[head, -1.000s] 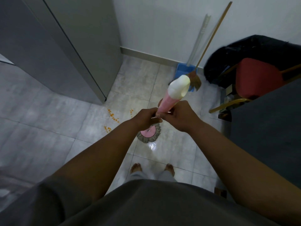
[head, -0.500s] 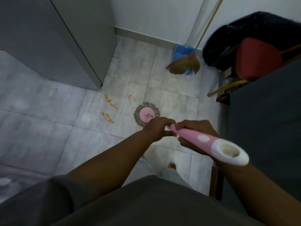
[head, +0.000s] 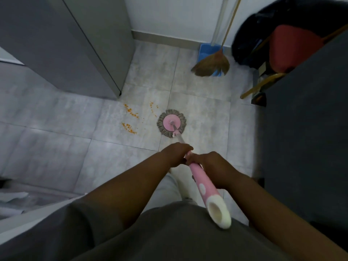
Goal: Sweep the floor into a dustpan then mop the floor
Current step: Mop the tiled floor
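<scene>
Both of my hands grip the pink mop handle (head: pixel 199 178), my left hand (head: pixel 176 153) higher up the shaft and my right hand (head: pixel 212 166) just behind it. The handle's white end points back at my body. The round mop head (head: pixel 171 123), pink disc with grey strings, rests flat on the grey tiled floor (head: pixel 197 87). Orange crumbs (head: pixel 130 117) lie scattered just left of the mop head. A straw broom (head: pixel 211 65) and a blue dustpan (head: pixel 208 51) lean against the far white wall.
A tall grey cabinet (head: pixel 79 44) fills the upper left, its corner close to the crumbs. A dark counter (head: pixel 305 129) runs along the right. Behind it sit a red chair (head: pixel 293 48) and a black bag (head: pixel 293 14).
The mop handle has tipped from nearly upright to slanting back toward me. The mop head now lies farther from my feet, next to the crumbs.
</scene>
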Demonstrator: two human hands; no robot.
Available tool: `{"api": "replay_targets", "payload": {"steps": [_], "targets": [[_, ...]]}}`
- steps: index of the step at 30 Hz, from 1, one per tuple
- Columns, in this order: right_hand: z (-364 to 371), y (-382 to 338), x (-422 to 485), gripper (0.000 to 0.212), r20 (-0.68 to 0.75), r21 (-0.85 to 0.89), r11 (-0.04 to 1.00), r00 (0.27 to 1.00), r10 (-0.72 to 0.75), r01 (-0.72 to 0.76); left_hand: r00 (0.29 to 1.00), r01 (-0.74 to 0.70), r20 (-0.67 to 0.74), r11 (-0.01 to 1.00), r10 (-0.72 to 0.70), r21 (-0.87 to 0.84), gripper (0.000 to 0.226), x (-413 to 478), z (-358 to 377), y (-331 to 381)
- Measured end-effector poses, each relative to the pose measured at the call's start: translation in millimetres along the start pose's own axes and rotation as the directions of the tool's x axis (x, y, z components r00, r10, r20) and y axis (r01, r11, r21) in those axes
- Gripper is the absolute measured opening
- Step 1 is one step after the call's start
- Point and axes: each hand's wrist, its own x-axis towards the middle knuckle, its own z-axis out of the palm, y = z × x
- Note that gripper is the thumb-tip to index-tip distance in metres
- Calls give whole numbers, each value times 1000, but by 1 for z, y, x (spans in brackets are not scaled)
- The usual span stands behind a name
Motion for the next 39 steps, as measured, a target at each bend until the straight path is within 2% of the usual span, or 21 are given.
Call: {"api": "replay_targets", "payload": {"steps": [1, 3, 4, 5, 6, 7, 10, 13, 14, 16, 19, 23, 26, 29, 33, 35, 37, 39], "targets": [[9, 13, -10, 42, 22, -89, 995, 998, -54, 55, 1000, 11, 19, 999, -11, 38, 52, -3, 12, 3], [29, 21, -32, 40, 29, 84, 996, 1000, 9, -12, 1000, 10, 17, 999, -11, 50, 55, -6, 35, 8], [35, 19, -41, 35, 45, 335, 934, 992, 119, -127, 1000, 15, 10, 999, -16, 42, 53, -8, 45, 13], [38, 22, -48, 35, 78, 543, 809, 973, 218, -225, 1000, 20, -4, 999, -20, 34, 51, -8, 53, 17], [44, 21, -55, 41, 143, 751, 569, 924, 356, -335, 999, 28, -17, 999, -28, 20, 49, -8, 61, 20], [51, 27, -61, 42, 159, 828, 434, 892, 424, -354, 999, 38, -27, 999, -38, -6, 48, -7, 68, 23], [66, 49, -78, 38, 107, 923, 254, 825, 555, -290, 997, 62, -42, 997, -63, -41, 52, -3, 84, 29], [64, 54, -90, 36, 330, 941, -120, 781, 531, -316, 998, 60, -36, 998, -59, 14, 57, 0, 96, 33], [62, 57, -91, 40, 366, 930, -162, 773, 518, -331, 998, 59, -17, 998, -59, 1, 58, 2, 98, 34], [58, 57, -94, 43, 400, 912, -138, 765, 505, -386, 998, 65, 28, 997, -64, -41, 57, 7, 101, 37], [55, 63, -91, 40, 395, 917, -163, 774, 495, -364, 1000, 20, 17, 1000, -20, -22, 60, 15, 102, 39], [49, 71, -80, 38, 454, 891, -245, 783, 425, -383, 1000, 4, -18, 1000, -4, 20, 74, 22, 102, 39], [53, 78, -70, 46, 523, 848, -293, 785, 332, -441, 999, 36, 23, 999, -36, -20, 86, 25, 102, 35], [63, 80, -58, 41, 559, 823, -336, 761, 328, -459, 997, 30, 68, 997, -25, -73, 88, 28, 100, 29], [69, 86, -44, 32, 569, 806, -377, 772, 284, -456, 994, 22, 109, 996, -13, -84, 84, 34, 92, 15], [67, 87, -40, 28, 608, 754, -452, 767, 205, -476, 992, 34, 126, 995, -22, -96, 76, 35, 90, 11], [65, 88, -36, 25, 626, 697, -547, 765, 150, -463, 994, 80, 89, 977, -63, -196, 65, 39, 90, 11], [63, 89, -33, 25, 623, 682, -583, 769, 146, -442, 985, 156, -15, 919, -173, -363, 49, 43, 92, 13]]}}
